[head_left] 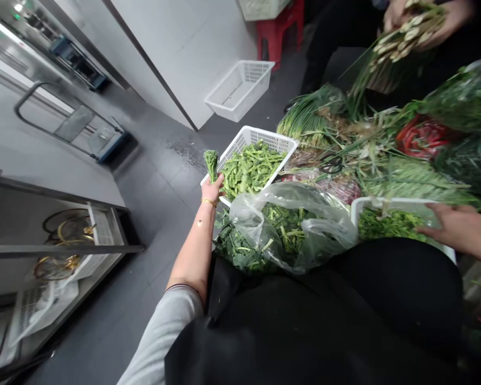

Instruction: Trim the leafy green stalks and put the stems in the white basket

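A dark-green, tufted vegetable stalk [210, 163] is pinched in the left hand [213, 189], head pointing away, beside the left rim of a white perforated plastic basket [276, 141], while the right hand [451, 227] is held farther off, fingers parted, over a white plastic tub [396, 201].

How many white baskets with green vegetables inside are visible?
2: one white basket beside the left hand, another basket by the right hand. More may be hidden.
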The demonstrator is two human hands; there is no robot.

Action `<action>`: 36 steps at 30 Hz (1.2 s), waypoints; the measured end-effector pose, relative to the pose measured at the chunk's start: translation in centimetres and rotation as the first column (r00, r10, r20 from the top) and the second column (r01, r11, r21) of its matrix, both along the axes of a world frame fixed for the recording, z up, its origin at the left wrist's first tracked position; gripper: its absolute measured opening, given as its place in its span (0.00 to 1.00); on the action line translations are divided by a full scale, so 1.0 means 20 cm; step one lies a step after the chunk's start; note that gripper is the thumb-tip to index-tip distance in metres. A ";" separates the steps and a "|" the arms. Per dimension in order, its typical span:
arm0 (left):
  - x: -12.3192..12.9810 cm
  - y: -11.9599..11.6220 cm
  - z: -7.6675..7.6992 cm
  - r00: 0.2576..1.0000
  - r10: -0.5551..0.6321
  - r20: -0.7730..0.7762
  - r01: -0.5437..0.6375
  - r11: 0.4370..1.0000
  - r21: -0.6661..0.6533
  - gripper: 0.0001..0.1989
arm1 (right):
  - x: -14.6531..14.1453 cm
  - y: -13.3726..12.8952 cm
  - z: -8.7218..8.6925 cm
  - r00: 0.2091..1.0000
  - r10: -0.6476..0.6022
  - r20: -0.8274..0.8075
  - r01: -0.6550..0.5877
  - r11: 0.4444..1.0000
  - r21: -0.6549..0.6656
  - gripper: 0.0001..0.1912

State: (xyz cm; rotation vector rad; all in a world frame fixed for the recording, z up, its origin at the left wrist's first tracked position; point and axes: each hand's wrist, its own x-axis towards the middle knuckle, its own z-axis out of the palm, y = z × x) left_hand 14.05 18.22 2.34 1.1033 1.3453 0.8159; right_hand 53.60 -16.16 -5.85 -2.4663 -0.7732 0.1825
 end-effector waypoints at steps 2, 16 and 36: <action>-0.05 -0.08 0.02 0.996 -0.057 0.061 0.058 0.998 -0.002 0.11 | -0.04 0.03 0.03 0.992 0.121 -0.023 -0.123 0.990 -0.063 0.32; -0.47 -0.94 -0.06 0.834 -0.138 0.534 0.224 0.970 -0.098 0.20 | -1.85 0.79 0.35 0.428 0.783 -0.451 -0.538 0.622 0.568 0.20; -0.69 -1.00 -0.02 0.860 0.028 0.509 0.005 0.998 -0.063 0.20 | -1.84 0.74 0.44 0.130 0.914 -0.384 -0.974 0.190 0.123 0.20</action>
